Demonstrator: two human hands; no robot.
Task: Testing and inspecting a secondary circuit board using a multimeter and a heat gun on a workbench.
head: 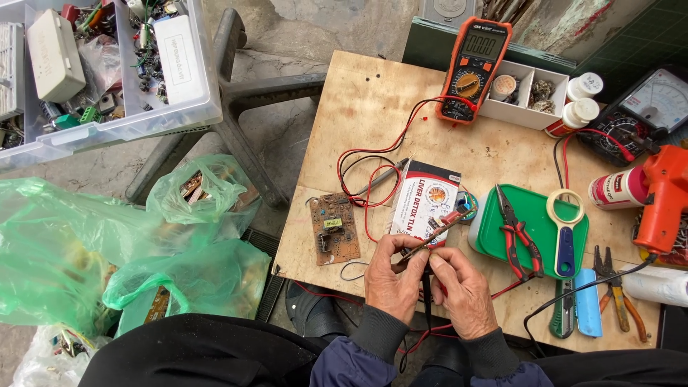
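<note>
My left hand [390,279] pinches a narrow circuit strip [437,231] edge-on, tilted up over the table [373,115] so its bare face is reachable. My right hand [464,290] closes its grip on a slim black probe [426,287], tip towards the strip. A flat brown board [334,228] lies just beside, the orange multimeter [473,68] propped facing me.

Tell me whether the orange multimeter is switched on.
Cannot tell. The orange multimeter lies flat with red and black leads plugged in, but its grey display is too small to show any reading.
</note>
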